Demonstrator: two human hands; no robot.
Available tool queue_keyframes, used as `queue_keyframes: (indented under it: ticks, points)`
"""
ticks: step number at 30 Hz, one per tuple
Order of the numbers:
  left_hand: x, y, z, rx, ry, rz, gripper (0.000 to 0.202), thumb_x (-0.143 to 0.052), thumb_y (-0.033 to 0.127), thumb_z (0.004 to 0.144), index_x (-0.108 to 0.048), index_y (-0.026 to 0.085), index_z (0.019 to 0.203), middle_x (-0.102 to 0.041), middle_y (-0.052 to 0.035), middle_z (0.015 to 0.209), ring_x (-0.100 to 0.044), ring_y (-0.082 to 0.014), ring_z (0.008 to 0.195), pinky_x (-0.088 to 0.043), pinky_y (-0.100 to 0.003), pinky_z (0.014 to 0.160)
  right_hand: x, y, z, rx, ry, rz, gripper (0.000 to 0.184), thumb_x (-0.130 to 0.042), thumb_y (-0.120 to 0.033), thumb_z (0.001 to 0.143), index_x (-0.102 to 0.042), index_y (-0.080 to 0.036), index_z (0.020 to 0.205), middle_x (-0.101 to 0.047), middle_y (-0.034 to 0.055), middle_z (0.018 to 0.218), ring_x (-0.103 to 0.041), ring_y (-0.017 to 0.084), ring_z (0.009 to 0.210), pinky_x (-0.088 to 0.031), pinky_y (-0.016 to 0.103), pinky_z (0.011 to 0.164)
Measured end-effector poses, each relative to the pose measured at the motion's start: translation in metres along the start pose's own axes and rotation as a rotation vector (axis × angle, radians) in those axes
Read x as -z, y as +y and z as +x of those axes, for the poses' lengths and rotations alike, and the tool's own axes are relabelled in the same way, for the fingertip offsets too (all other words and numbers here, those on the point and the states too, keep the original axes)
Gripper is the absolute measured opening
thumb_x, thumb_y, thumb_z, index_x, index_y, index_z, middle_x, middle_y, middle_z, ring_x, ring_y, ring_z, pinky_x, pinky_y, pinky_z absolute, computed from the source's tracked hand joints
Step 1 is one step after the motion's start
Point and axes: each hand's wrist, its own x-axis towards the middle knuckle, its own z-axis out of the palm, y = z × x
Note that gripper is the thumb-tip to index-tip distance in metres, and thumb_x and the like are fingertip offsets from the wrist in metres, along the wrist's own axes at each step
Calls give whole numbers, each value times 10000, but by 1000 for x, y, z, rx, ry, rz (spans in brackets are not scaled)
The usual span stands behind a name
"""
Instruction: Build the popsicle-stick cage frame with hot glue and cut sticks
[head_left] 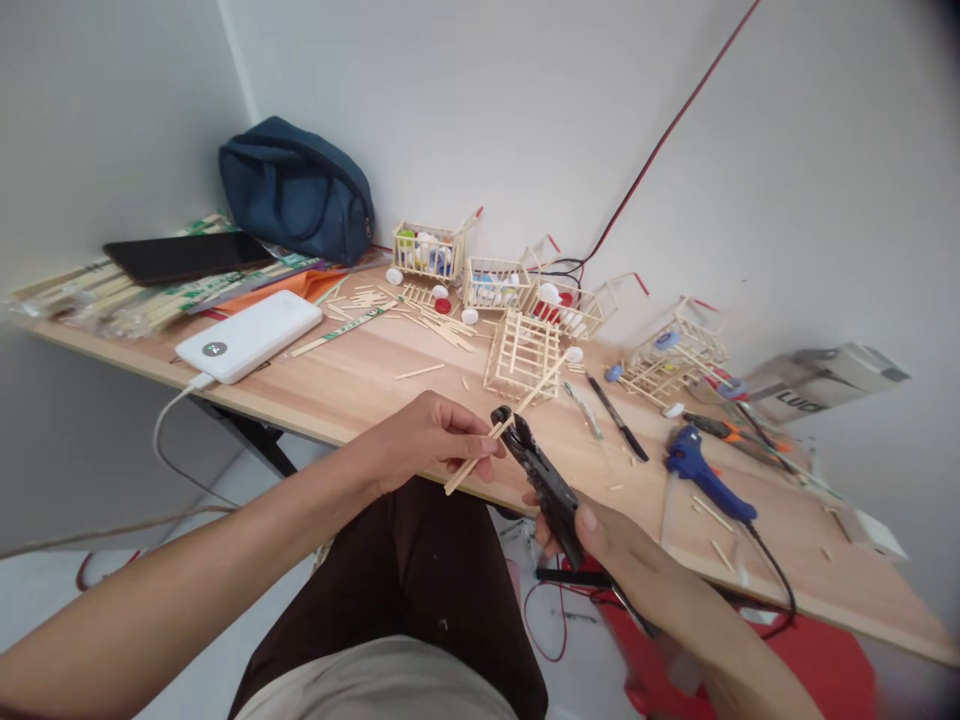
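My left hand [431, 440] pinches a thin wooden stick [474, 462] near the front edge of the wooden table [360, 380]. My right hand [600, 540] grips black cutting pliers [541, 475], whose jaws close around the stick's upper end. Just beyond the pliers, a small cage-like frame of sticks [523, 355] stands on the table. Both hands hover over my lap, at the table's edge.
Several small stick carts with bottle caps [427, 250] line the wall. A blue glue gun [701, 470], a black pen [616, 415], a white power bank [247, 335], a phone [187, 257], a blue pouch [300, 190], stick packets [112, 295] and loose sticks lie about.
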Motion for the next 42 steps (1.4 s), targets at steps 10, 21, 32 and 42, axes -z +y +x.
queue_keyframes:
  ticks: [10,21,32,42]
  points:
    - [-8,-4,9,75,-64,-48,266,-762,373,671,-716,114,633,-645,-26,639,-458,-79,549,-331,-197,517,-1,-4,2,10,12,31,555,-266,-625,948,-589,-177,895,-613,58,785,-559,190,721,-454,314,676]
    - [1,-10,9,119,-12,-78,302,-780,397,635,-713,103,626,-683,-67,733,-522,-109,646,-356,-196,560,-9,-8,14,-40,67,-33,529,-341,-641,924,-539,-190,730,-533,7,612,-489,142,565,-354,264,521]
    - [11,-17,4,114,42,-99,276,-779,374,644,-715,106,639,-636,-33,604,-486,-94,576,-346,-197,535,-12,-18,30,-14,68,-298,501,-317,-585,951,-542,-197,726,-617,26,674,-532,168,617,-365,276,563]
    - [38,-13,-14,34,166,-4,294,-728,372,687,-690,97,592,-594,-14,554,-382,-61,488,-268,-202,479,-18,-42,65,53,54,-395,519,-341,-600,936,-515,-203,651,-550,-2,548,-478,142,511,-317,272,515]
